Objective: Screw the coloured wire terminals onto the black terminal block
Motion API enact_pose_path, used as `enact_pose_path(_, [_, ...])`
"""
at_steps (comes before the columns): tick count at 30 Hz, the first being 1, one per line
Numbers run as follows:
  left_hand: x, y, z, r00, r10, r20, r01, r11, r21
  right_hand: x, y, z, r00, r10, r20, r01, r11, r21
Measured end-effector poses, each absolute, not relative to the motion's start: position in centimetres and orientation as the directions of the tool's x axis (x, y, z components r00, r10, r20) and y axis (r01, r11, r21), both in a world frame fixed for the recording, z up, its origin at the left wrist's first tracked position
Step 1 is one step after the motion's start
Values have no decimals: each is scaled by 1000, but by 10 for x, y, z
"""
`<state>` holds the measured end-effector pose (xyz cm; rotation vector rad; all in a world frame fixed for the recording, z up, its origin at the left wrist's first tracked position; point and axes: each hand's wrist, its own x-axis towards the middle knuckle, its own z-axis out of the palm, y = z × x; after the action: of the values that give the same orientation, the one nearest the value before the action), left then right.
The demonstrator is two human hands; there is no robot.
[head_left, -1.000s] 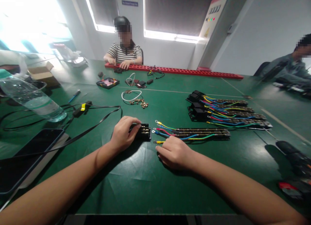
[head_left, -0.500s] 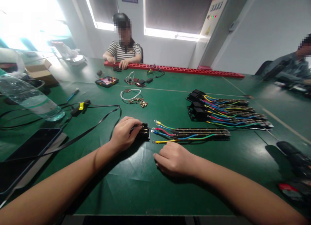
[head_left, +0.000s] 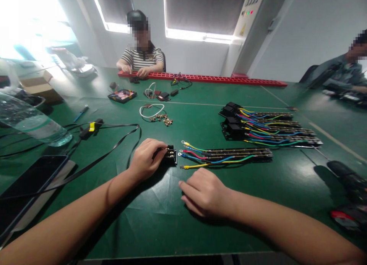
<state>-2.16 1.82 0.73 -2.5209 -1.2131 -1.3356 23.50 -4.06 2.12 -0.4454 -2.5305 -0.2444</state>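
Observation:
My left hand (head_left: pixel 147 158) is closed on a black terminal block (head_left: pixel 171 156), whose brass-coloured contacts face up near my fingertips. Part of the block is hidden under the fingers. Just right of it, apart from it, the ring-lug ends of several coloured wires point left from a long black strip assembly (head_left: pixel 237 155). My right hand (head_left: pixel 204 194) rests on the table below those wires, its fingers curled in and nothing visible in them. Small brass screws (head_left: pixel 168 121) lie in a loose pile beyond my left hand, beside a white cable loop (head_left: pixel 151 111).
Several wired black assemblies (head_left: pixel 272 131) are stacked at the right. On the left are a plastic bottle (head_left: pixel 37 121), a phone (head_left: pixel 31 192) and black cables (head_left: pixel 123 137). A power screwdriver (head_left: pixel 344 177) lies far right. Across the table a co-worker (head_left: pixel 143 60) handles a long red slotted rail (head_left: pixel 212 79).
The head view has shifted slightly, moving the background a little left and up. My left hand stays on the terminal block; my right hand's index finger and thumb are slightly farther apart.

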Motion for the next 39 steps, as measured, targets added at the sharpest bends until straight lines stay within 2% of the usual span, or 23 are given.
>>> enact_pose_path(2, [-22, 18, 7, 322, 604, 729, 644, -704, 299, 237, -30, 26, -737, 340, 584, 468, 880, 79])
enact_pose_path(5, [-22, 18, 6, 301, 575, 761, 635, -716, 290, 238, -20, 37, -685, 372, 627, 585, 793, 169])
enact_pose_path(9, [-20, 19, 4, 293, 584, 757, 648, -703, 292, 235, -8, 47, -668, 449, 593, 674, 702, 228])
enact_pose_path(11, [-18, 20, 3, 311, 582, 751, 651, -706, 278, 235, 2, 46, -660, 505, 555, 698, 686, 206])
enact_pose_path(15, [-15, 24, 3, 370, 517, 772, 655, -734, 178, 237, 31, 39, -650, 602, 463, 720, 684, 122])
enact_pose_path(18, [-14, 27, 2, 377, 519, 767, 659, -732, 172, 238, 48, 37, -654, 669, 353, 729, 682, 57])
enact_pose_path(21, [-15, 30, 1, 373, 537, 757, 666, -723, 185, 240, 55, 36, -710, 640, 294, 680, 732, 50])
enact_pose_path(25, [-17, 35, 1, 380, 553, 742, 674, -714, 187, 241, 54, 34, -752, 585, 304, 639, 761, 115])
enact_pose_path(32, [-16, 45, 4, 394, 583, 710, 703, -689, 176, 241, 43, 37, -682, 669, 295, 727, 665, 171])
enact_pose_path(39, [-12, 53, 8, 407, 594, 694, 718, -678, 160, 237, 40, 36, -600, 772, 210, 800, 578, 160])
